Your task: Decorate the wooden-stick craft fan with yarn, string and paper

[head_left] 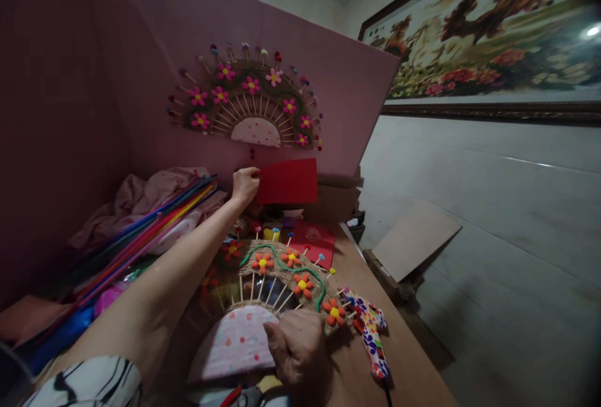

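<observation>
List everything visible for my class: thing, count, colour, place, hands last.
Table: one, brown, below
Panel: one, pink, behind table
Horse picture: one, multicoloured, upper right
Lower fan: one, tan and orange, on table
Upper fan: one, brown and pink, against panel
Held card: one, red, below upper fan
Lying card: one, red, behind lower fan
Gun-shaped tool: one, multicoloured, on table
Sticks: several, multicoloured, left
Clutter: unclear, multicoloured, left
Cloth: one, pink, behind sticks
Cardboard sheet: one, tan, right
Tool: one, part red, bottom edge
Left hand: one, bare, gripping held card
Right hand: one, bare, at lower fan
</observation>
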Motion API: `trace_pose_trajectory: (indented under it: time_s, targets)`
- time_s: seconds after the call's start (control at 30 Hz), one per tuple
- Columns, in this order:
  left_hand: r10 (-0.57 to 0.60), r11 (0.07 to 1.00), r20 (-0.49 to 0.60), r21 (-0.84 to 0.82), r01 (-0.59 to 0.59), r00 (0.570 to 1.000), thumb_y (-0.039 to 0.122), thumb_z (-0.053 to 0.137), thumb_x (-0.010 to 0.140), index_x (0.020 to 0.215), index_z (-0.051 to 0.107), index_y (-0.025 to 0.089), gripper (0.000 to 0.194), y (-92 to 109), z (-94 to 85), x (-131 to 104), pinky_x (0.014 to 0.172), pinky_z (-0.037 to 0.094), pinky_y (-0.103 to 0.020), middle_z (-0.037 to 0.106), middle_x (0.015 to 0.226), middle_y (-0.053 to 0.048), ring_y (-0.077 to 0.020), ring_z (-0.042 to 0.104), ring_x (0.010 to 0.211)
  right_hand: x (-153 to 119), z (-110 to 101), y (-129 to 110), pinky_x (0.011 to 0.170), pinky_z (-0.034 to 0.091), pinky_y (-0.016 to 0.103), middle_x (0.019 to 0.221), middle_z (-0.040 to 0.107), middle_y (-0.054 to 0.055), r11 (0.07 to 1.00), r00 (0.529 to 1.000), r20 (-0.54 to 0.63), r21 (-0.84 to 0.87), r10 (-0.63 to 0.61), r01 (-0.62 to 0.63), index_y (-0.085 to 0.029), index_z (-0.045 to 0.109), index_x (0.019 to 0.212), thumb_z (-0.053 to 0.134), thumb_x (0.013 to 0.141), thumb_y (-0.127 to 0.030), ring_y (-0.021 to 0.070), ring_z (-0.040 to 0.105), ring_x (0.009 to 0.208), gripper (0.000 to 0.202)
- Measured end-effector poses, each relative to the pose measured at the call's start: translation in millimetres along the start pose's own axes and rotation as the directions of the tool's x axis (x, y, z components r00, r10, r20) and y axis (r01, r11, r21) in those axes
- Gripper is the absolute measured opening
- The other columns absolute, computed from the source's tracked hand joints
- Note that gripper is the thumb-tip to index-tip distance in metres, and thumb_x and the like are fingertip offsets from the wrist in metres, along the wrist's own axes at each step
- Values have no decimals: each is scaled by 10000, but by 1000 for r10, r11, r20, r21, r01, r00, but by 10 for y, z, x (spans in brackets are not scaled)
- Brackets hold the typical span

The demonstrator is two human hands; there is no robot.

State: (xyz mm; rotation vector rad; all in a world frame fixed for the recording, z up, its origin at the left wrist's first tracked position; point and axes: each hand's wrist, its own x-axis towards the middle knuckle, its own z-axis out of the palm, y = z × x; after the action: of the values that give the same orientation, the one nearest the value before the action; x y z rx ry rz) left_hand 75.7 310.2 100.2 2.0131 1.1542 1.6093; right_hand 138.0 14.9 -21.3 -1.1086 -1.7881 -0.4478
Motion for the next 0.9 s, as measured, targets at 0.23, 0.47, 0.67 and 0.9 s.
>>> trace_pose_trajectory:
  time_s: [0.23, 0.47, 0.67, 0.9]
  targets:
    - [87, 989, -91, -110, -97, 992, 166, 552, 677, 769, 765, 145, 233, 88, 101, 79, 580, 425, -199, 724, 660, -35, -150, 629, 636, 0, 12, 33, 523, 175, 296, 473, 389, -36, 1000, 1000, -4, -4, 1, -1, -182, 395, 544, 435, 924, -214, 99, 345, 460, 383]
    - [111, 971, -204, -186, -150, 973, 179, 562, 688, 772, 753, 136, 213, 287, 57, 242, 566, 405, -196, 720, 676, -27, -129, 596, 621, 28, 9, 32, 523, 169, 303, 459, 387, -38, 1000, 999, -41, -20, 19, -20, -179, 390, 527, 431, 930, -205, 92, 341, 447, 405]
    - [104, 966, -213, -211, -149, 972, 160, 571, 669, 718, 739, 143, 176, 292, 83, 290, 544, 391, -188, 681, 604, 2, -115, 564, 593, 51, -10, 30, 518, 165, 308, 461, 403, -33, 999, 1000, -16, -47, 5, -6, -178, 409, 526, 416, 940, -212, 95, 348, 447, 415]
    - [27, 966, -303, -237, -103, 952, 149, 537, 686, 737, 717, 130, 189, 236, 30, 348, 538, 394, -169, 655, 626, 8, -99, 545, 600, 37, -16, 62, 512, 176, 307, 447, 412, -27, 998, 1000, 18, -61, 7, -6, -181, 419, 518, 395, 940, -211, 97, 351, 434, 423]
